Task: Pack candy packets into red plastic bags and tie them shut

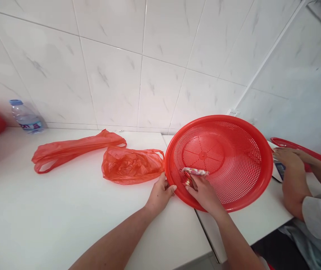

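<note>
A large red perforated basket [242, 150] is tilted up, its open side facing me. My left hand [160, 193] is closed on the lower left part of its rim, thumb over the edge. Inside the basket, my right hand [205, 195] has its fingers closed around small wrapped items [188, 181] in red and gold. A white wrapper with pink marks [196, 171] lies just above those fingers. To the left of the basket a crumpled red plastic bag [132, 165] touches or nearly touches its rim.
Another red bag [76, 148] lies flattened farther left, with a water bottle [27, 117] by the tiled wall. On the right a person's hands [290, 155] are near a second red basket [318, 155]. A seam divides the white tables [78, 213].
</note>
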A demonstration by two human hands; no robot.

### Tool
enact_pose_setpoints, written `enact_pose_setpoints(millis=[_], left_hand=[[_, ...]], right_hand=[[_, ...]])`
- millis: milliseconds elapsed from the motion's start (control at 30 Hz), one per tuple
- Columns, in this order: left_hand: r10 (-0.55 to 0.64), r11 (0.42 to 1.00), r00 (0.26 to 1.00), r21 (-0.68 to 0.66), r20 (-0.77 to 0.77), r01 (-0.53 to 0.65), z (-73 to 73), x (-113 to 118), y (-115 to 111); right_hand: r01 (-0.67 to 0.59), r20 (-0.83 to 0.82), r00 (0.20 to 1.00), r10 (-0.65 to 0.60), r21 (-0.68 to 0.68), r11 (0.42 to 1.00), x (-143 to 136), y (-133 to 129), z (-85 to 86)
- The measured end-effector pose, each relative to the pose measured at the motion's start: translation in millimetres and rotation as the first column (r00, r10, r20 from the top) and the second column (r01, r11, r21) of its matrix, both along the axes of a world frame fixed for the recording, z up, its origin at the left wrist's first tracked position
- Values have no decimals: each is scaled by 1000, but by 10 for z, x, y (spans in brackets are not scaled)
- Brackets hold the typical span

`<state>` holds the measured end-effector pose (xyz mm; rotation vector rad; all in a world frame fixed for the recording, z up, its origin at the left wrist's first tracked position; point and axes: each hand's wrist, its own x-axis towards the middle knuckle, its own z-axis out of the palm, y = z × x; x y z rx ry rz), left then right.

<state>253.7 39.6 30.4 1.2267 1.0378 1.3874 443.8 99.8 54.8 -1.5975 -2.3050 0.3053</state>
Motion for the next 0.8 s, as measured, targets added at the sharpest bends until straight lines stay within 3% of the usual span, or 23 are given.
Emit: enact_pose_setpoints(millis=[167,267,367,533,800], left_hand=[[0,1000,1000,2,-9,0,2,4,1],[6,1000,1000,-12,-15,-6,11,-1,1],[1,1000,1000,-6,-19,-1,7,-6,7],[13,1000,999,-26,-34,-14,-7,-3,18],[12,1000,999,-22,-44,-13,33,-6,-3]], right_hand=[[85,-13,996,-85,39,996,-61,23,-31],[168,14,984,-177,250,954,-76,32,-89],[135,46,985,-164,378,916,-48,66,-123],[58,8,998,-60,147,987,-30,132,-81],[-44,-150,988,33,-71,997,-97,147,53]])
